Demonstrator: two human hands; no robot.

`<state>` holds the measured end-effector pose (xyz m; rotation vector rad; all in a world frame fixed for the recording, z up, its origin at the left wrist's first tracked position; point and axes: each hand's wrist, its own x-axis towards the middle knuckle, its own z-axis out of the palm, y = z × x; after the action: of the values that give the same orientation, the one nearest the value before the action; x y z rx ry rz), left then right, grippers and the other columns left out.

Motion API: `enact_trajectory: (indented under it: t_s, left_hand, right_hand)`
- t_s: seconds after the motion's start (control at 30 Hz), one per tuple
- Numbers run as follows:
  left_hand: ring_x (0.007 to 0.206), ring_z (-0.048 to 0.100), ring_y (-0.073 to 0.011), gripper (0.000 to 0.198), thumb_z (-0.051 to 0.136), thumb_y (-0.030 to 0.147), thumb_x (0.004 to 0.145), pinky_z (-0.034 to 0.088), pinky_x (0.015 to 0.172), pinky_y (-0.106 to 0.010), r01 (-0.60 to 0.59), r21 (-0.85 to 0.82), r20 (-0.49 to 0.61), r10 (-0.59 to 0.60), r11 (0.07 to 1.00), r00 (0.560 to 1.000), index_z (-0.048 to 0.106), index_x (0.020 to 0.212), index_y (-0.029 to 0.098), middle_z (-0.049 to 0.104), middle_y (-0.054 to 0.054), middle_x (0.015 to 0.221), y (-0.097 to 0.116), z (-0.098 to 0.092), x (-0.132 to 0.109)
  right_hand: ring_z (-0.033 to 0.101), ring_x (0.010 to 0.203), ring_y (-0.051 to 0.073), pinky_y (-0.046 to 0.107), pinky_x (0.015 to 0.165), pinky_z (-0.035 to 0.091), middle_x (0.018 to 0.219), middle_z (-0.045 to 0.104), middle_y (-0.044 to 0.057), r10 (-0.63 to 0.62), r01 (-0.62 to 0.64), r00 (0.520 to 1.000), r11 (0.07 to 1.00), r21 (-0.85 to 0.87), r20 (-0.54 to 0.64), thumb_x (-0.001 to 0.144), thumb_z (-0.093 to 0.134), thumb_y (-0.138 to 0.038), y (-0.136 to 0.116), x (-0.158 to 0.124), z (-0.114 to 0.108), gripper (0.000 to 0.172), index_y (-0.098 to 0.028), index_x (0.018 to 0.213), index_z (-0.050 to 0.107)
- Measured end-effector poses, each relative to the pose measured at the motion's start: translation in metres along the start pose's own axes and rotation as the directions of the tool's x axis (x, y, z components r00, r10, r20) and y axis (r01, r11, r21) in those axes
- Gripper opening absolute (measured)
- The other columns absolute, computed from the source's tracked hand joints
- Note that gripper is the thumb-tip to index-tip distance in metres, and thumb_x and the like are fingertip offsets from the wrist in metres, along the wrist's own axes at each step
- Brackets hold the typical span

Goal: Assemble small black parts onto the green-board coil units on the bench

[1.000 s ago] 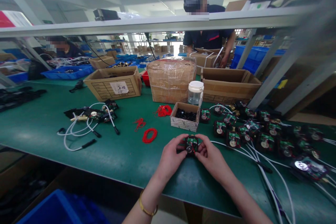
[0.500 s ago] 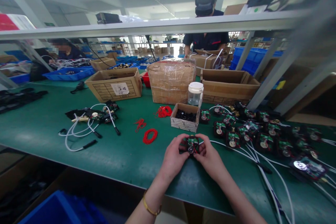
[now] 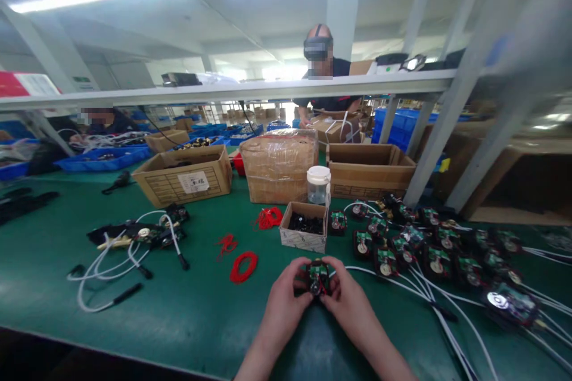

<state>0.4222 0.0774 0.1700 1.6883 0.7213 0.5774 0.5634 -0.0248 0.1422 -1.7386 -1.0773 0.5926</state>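
Note:
Between my two hands is a small black housing with a green circuit board (image 3: 318, 274), its board side facing me. My left hand (image 3: 286, 294) grips its left edge with thumb and fingers. On the opposite edge, my right hand (image 3: 346, 294) holds it the same way. A white cable runs off to the right from behind my right fingers. Just beyond the hands stands a small open carton (image 3: 304, 239) with small black parts inside. Several similar board units (image 3: 385, 261) with white cables lie to the right.
Red wire coils (image 3: 243, 266) lie left of my hands. Farther left is a tangle of white cables (image 3: 129, 250) with black parts. Cardboard boxes (image 3: 281, 166) and a clear jar with a white lid (image 3: 318, 186) line the back, below a shelf (image 3: 223, 90). A co-worker (image 3: 328, 65) stands beyond.
The head view has tilted up, so the bench sits lower and ceiling lights show. Both hands keep the same hold on the circuit board unit. The co-worker across the bench has bent lower.

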Motion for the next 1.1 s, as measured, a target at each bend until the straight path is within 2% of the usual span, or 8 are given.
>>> enact_trajectory:
  t_s: [0.2,0.3,0.4,0.47,0.63,0.77,0.9,1.1]
  left_hand:
    - [0.093,0.072,-0.0183,0.065,0.054,-0.003,0.064,0.056,0.089,-0.030,0.016,0.013,0.050,-0.017,1.000,0.999,0.062,0.123,0.022,0.072,-0.004,0.113,0.000,-0.006,0.004]
    - [0.096,0.072,-0.0195,0.071,0.056,-0.002,0.063,0.055,0.091,-0.031,0.028,0.017,0.097,-0.029,0.999,0.995,0.059,0.129,0.023,0.071,-0.006,0.119,-0.006,-0.009,0.004]
    - [0.100,0.072,-0.0219,0.079,0.063,0.001,0.060,0.054,0.097,-0.034,0.008,0.125,0.070,-0.017,0.992,0.997,0.055,0.135,0.024,0.068,-0.008,0.126,-0.015,-0.006,0.006]
    - [0.105,0.070,-0.0237,0.076,0.064,0.004,0.062,0.052,0.102,-0.037,-0.043,0.242,0.009,0.042,0.969,0.999,0.056,0.134,0.024,0.065,-0.008,0.129,-0.022,-0.002,0.007]
    - [0.125,0.061,-0.0271,0.055,0.058,0.013,0.076,0.046,0.113,-0.045,-0.206,0.453,-0.045,0.253,0.867,0.967,0.061,0.129,0.027,0.059,-0.007,0.132,-0.034,0.002,0.011]
    - [0.122,0.061,-0.0285,0.050,0.057,0.016,0.081,0.048,0.111,-0.048,-0.228,0.503,-0.035,0.283,0.834,0.958,0.058,0.130,0.025,0.059,-0.008,0.131,-0.035,0.004,0.012]
    - [0.119,0.062,-0.0282,0.050,0.054,0.014,0.082,0.050,0.109,-0.047,-0.222,0.534,-0.049,0.292,0.816,0.955,0.056,0.131,0.023,0.058,-0.009,0.130,-0.024,0.021,0.014]
    - [0.120,0.061,-0.0273,0.060,0.052,0.002,0.079,0.048,0.107,-0.041,-0.206,0.586,-0.009,0.260,0.784,0.966,0.052,0.137,0.019,0.055,-0.012,0.134,0.004,0.072,0.031]
  right_hand:
    - [0.064,0.078,0.018,0.028,0.072,0.051,0.090,0.061,-0.002,-0.043,0.045,0.997,0.998,-0.032,0.058,0.077,0.048,-0.002,0.010,0.001,-0.008,0.069,-0.029,0.140,0.050]
    - [0.065,0.096,0.020,0.031,0.085,0.053,0.112,0.065,0.006,-0.088,0.080,0.996,0.973,-0.216,-0.027,0.083,0.042,-0.001,0.012,-0.002,-0.019,0.062,-0.024,0.139,0.054]
    - [0.058,0.117,0.026,0.038,0.103,0.044,0.131,0.062,0.011,-0.138,0.024,0.977,0.832,-0.554,-0.165,0.083,0.039,0.004,0.011,-0.006,-0.026,0.064,-0.021,0.138,0.058]
    - [0.055,0.121,0.030,0.042,0.103,0.043,0.132,0.063,0.012,-0.114,-0.054,0.974,0.716,-0.696,-0.193,0.081,0.040,0.007,0.007,-0.007,-0.028,0.066,-0.020,0.137,0.060]
    - [0.056,0.117,0.036,0.049,0.097,0.042,0.119,0.068,0.015,0.020,-0.153,0.986,0.527,-0.836,-0.167,0.090,0.038,0.003,-0.005,-0.010,-0.033,0.048,-0.018,0.118,0.071]
    - [0.058,0.113,0.035,0.047,0.093,0.042,0.114,0.069,0.015,0.059,-0.163,0.986,0.475,-0.865,-0.153,0.086,0.041,0.006,-0.004,-0.022,-0.045,0.046,-0.017,0.110,0.072]
    - [0.060,0.104,0.034,0.046,0.087,0.041,0.109,0.070,0.017,0.040,-0.203,0.978,0.413,-0.888,-0.205,0.084,0.042,0.007,0.010,-0.038,-0.063,0.043,-0.016,0.105,0.073]
    - [0.061,0.097,0.035,0.045,0.080,0.040,0.098,0.070,0.016,0.013,-0.257,0.964,0.292,-0.921,-0.265,0.086,0.042,0.006,0.034,-0.053,-0.090,0.038,-0.016,0.096,0.071]
